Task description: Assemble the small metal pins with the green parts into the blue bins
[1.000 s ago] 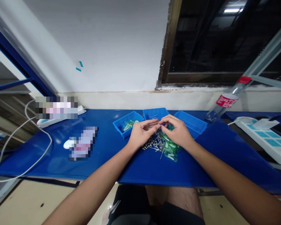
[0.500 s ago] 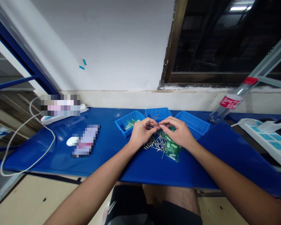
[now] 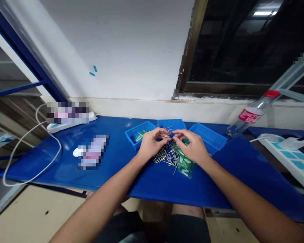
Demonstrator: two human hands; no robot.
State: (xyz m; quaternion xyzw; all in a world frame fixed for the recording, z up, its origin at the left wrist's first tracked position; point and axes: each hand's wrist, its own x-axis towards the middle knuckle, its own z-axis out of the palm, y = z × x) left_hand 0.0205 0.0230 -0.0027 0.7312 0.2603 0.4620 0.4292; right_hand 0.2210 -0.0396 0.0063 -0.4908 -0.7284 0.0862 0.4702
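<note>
My left hand (image 3: pixel 152 141) and my right hand (image 3: pixel 191 143) meet fingertip to fingertip above the pile. A thin silver rivet (image 3: pixel 168 136) lies between them, pinched in the left fingers, its right end at the right thumb and forefinger. Below is a loose heap of metal rivets (image 3: pixel 170 157), with long thin pins and thicker heads. Small green plastic packets (image 3: pixel 184 165) with pale pieces inside lie against the heap, partly under my right hand.
Behind the hands stand three blue trays: the left tray (image 3: pixel 129 136) holds green packets, the middle tray (image 3: pixel 169 123) a few rivets, the right tray (image 3: pixel 212 136) nothing visible. A phone (image 3: pixel 95 152), a white oval object (image 3: pixel 78 152), a bottle (image 3: pixel 250 114) and power strips (image 3: pixel 291 155) lie around.
My fingertips have parted slightly, and the rivet between them now shows. The camera view has shifted a little.
</note>
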